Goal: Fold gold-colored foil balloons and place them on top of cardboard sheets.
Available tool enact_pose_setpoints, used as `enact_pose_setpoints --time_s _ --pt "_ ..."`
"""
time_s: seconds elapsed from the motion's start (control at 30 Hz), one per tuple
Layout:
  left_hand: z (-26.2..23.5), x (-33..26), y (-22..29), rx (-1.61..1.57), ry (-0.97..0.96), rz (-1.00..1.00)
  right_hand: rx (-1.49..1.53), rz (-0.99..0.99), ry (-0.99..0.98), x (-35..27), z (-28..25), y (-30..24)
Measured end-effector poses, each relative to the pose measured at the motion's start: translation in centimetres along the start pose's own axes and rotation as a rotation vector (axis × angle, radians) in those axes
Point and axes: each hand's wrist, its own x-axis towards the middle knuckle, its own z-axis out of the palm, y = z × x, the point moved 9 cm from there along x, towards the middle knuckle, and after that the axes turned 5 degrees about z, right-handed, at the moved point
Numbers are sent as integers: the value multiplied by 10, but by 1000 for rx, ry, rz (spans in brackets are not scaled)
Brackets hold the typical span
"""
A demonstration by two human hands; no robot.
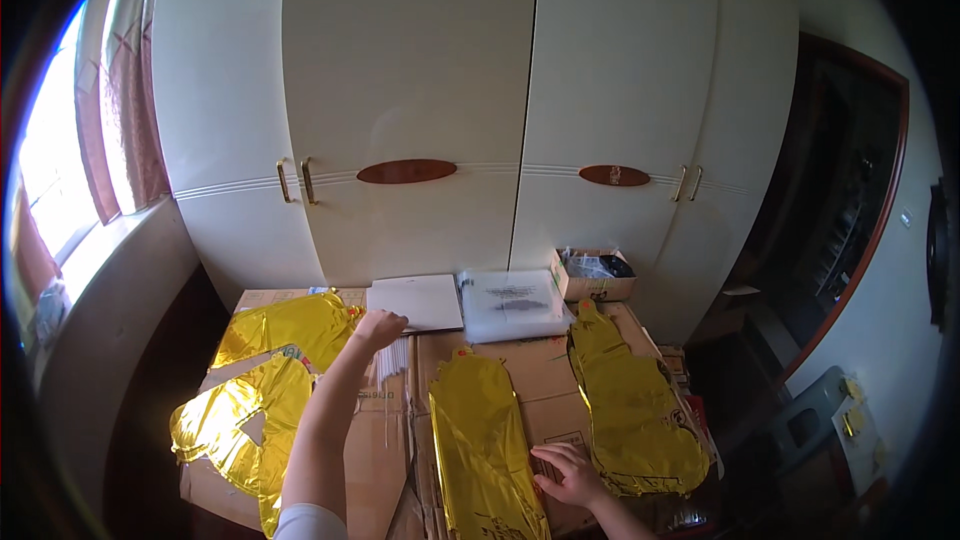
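My left hand (382,328) is closed at the far side of the cardboard, just above a bundle of thin white straws (393,360). What its fingers hold, if anything, is hidden. My right hand (570,475) lies with fingers apart on the cardboard, its fingertips by the edge of a flat gold foil balloon (480,430) in the middle. To its right lies another flat gold foil balloon (635,405). Two more pieces of gold foil lie on the left, a far foil balloon (285,328) and a nearer foil balloon (225,415) with a hole in it.
Flattened cardboard (375,450) covers the work surface. Along its back stand a white flat box (430,295), a stack of clear plastic bags (515,310) and an open carton (595,288) with plastic packets. A cream wardrobe (420,70) rises behind; a grey-green stool (815,410) stands at right.
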Motion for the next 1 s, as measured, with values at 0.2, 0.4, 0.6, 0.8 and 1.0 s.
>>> enact_pose_setpoints --time_s 0.2,0.4,0.6,0.8,1.0 --pt "-17 -8 15 -165 -8 -99 -24 6 35 -3 -2 2" --pt "-20 -7 15 -8 -33 26 22 26 41 -3 -2 4" --pt "-89 -49 24 144 340 -100 0 5 56 -5 -3 2" --pt "-203 -160 175 162 770 268 269 137 176 -13 -8 31" --pt "-197 -227 307 204 696 539 1315 697 112 -4 13 41"
